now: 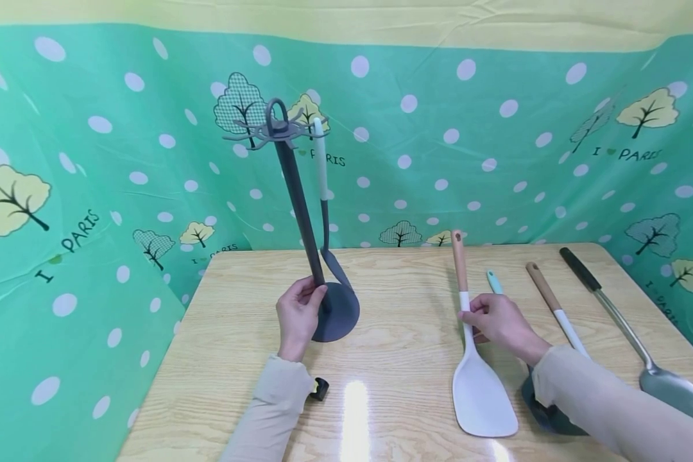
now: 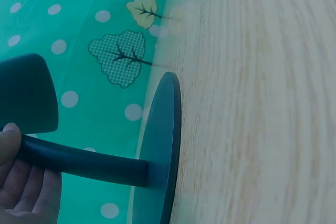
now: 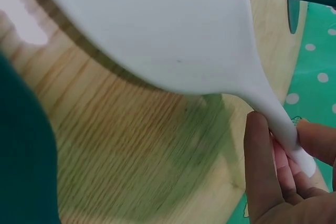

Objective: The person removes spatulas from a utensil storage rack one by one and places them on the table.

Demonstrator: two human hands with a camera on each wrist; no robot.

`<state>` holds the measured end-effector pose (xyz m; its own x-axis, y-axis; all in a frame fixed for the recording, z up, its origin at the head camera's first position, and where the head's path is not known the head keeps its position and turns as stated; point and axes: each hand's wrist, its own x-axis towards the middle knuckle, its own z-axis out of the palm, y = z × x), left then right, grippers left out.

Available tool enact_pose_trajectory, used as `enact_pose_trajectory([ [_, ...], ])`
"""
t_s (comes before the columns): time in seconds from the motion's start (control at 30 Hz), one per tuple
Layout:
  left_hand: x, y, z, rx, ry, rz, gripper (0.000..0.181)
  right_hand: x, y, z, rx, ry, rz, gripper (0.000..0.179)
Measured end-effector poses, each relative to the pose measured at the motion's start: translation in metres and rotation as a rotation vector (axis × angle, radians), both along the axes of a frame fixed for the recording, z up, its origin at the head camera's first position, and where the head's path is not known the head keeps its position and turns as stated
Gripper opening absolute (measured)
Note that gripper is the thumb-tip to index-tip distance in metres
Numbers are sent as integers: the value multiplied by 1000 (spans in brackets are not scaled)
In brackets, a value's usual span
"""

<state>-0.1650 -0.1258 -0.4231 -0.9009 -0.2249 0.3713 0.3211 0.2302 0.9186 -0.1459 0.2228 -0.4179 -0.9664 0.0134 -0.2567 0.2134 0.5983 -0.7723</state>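
Note:
My left hand (image 1: 300, 316) grips the dark pole of a utensil rack (image 1: 298, 192) low down, just above its round base (image 2: 163, 129). From a hook on the rack's right side hangs a turner (image 1: 320, 160) with a pale mint handle and a dark blade, which also shows in the left wrist view. My right hand (image 1: 502, 321) pinches the white neck of a spatula (image 1: 485, 398) between thumb and fingers. That spatula has a wide white blade toward me and a wooden handle end pointing away. In the right wrist view its blade (image 3: 157, 30) hangs close over the table.
Right of the spatula lie a mint-handled utensil (image 1: 493, 282), a utensil with a wooden and white handle (image 1: 545, 289), and a steel turner (image 1: 618, 314) with a black grip. My right forearm partly covers them. A small black object (image 1: 319, 389) sits beside my left sleeve.

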Motion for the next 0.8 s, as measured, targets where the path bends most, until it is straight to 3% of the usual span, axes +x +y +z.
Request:
enact_pose_trajectory([
  [0.5, 2, 1, 2, -17, -25, 8, 20, -8, -5, -3, 57, -49, 7, 15],
  [0.8, 1, 1, 2, -5, -3, 9, 20, -12, -6, -4, 58, -81, -1, 14],
])
